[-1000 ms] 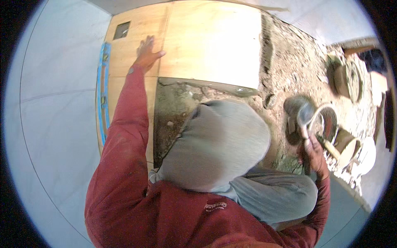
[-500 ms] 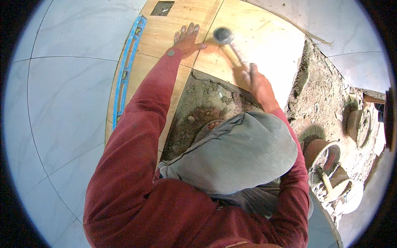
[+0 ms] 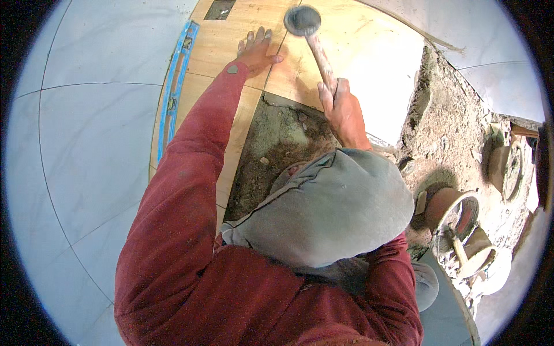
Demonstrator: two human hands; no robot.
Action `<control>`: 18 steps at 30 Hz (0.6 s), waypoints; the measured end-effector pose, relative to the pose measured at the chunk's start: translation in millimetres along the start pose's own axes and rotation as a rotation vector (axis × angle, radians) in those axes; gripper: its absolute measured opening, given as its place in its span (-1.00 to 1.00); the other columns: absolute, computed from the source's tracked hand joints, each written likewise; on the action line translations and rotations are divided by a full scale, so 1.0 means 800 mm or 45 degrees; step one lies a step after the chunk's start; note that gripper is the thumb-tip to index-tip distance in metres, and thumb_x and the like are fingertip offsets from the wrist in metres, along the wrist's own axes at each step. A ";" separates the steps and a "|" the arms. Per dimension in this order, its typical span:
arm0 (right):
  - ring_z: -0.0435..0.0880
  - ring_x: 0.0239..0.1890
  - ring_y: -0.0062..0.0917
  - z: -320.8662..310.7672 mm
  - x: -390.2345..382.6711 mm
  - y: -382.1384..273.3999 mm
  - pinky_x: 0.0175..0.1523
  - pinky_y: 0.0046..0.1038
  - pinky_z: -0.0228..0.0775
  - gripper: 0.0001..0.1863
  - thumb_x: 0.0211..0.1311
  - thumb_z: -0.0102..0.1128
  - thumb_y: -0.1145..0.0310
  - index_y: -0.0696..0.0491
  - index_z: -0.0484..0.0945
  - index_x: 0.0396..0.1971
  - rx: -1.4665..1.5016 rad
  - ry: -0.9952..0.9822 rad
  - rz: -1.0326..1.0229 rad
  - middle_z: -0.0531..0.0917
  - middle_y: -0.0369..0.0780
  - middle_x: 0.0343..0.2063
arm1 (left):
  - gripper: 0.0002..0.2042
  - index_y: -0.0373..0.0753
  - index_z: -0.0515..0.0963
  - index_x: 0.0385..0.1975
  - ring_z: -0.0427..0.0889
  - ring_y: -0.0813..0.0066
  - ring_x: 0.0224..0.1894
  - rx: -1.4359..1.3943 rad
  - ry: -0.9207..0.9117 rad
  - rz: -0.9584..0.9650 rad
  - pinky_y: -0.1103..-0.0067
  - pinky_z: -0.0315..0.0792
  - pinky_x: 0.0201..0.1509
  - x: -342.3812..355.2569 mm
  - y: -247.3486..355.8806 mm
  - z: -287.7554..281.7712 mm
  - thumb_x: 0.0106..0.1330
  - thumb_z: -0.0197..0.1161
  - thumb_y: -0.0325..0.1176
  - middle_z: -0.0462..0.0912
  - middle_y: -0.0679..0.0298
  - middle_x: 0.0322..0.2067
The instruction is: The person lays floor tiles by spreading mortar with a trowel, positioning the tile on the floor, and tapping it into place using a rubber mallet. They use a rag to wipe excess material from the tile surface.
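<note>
My right hand (image 3: 347, 115) is closed round the wooden handle of a mallet (image 3: 321, 57) with a round dark head. That head is over a wood-patterned floor tile (image 3: 360, 49), near its left seam; I cannot tell whether it touches. With fingers spread, my left hand (image 3: 255, 55) lies flat on the neighbouring wood-patterned tile (image 3: 202, 55), close to the same seam. Left of this hand, a blue spirit level (image 3: 173, 95) lies along the edge of the wood-patterned tiles.
Rough mortar bed (image 3: 277, 130) shows between the tiles and my knee. A square cutout (image 3: 220, 9) is at the far edge. White marbled tiles (image 3: 98, 132) cover the left side. At the right, buckets (image 3: 453, 213) lie on broken ground, one holding a wooden-handled tool.
The mallet head has moved farther away and slightly left, and its handle stands more upright in view. My right hand has shifted slightly left; my left hand stays flat.
</note>
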State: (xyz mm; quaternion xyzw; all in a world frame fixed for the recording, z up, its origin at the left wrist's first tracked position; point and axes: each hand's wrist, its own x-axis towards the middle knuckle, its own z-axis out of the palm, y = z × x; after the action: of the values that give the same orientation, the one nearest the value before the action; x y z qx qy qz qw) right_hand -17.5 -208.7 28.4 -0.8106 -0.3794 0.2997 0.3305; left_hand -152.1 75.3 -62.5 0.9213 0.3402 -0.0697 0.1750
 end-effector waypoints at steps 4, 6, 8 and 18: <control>0.66 -0.29 0.24 -0.002 0.000 0.033 -0.19 0.09 0.47 -0.54 0.50 0.08 -0.01 0.17 0.39 -0.13 -0.122 -0.018 0.028 0.67 0.24 -0.40 | -0.03 -0.16 -0.19 0.61 -0.36 -0.10 0.64 0.089 -0.160 -0.102 0.00 -0.34 0.64 0.000 0.025 -0.014 0.42 0.16 0.22 -0.29 0.03 0.62; 0.66 -0.22 0.26 -0.025 -0.006 -0.003 -0.11 0.08 0.48 -0.52 0.50 0.07 -0.01 0.19 0.39 -0.09 0.001 -0.101 0.125 0.68 0.25 -0.34 | -0.01 -0.16 -0.17 0.61 -0.33 -0.15 0.63 0.078 -0.100 -0.100 -0.03 -0.31 0.63 -0.007 0.011 -0.013 0.38 0.22 0.20 -0.28 0.00 0.62; 0.66 -0.21 0.25 -0.015 -0.010 0.017 -0.09 0.08 0.48 -0.52 0.51 0.06 -0.02 0.19 0.40 -0.10 0.003 -0.066 0.070 0.68 0.25 -0.33 | 0.01 -0.16 -0.15 0.61 -0.30 -0.20 0.62 0.057 -0.062 -0.061 -0.06 -0.29 0.61 -0.001 0.005 -0.008 0.34 0.28 0.17 -0.27 -0.02 0.61; 0.65 -0.35 0.20 0.024 -0.023 0.035 -0.25 0.07 0.43 -0.55 0.45 0.19 -0.03 0.11 0.38 -0.20 -0.022 0.142 -0.090 0.66 0.14 -0.47 | -0.02 -0.18 -0.03 0.58 -0.29 -0.24 0.62 0.110 -0.073 -0.034 -0.13 -0.22 0.59 0.007 0.010 -0.003 0.33 0.27 0.22 -0.25 -0.02 0.61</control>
State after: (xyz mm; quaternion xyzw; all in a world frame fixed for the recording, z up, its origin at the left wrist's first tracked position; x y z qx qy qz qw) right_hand -29.9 -231.2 -0.3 -0.8150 -0.3914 0.2389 0.3544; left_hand -142.7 73.7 -59.7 0.9209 0.3441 -0.1131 0.1437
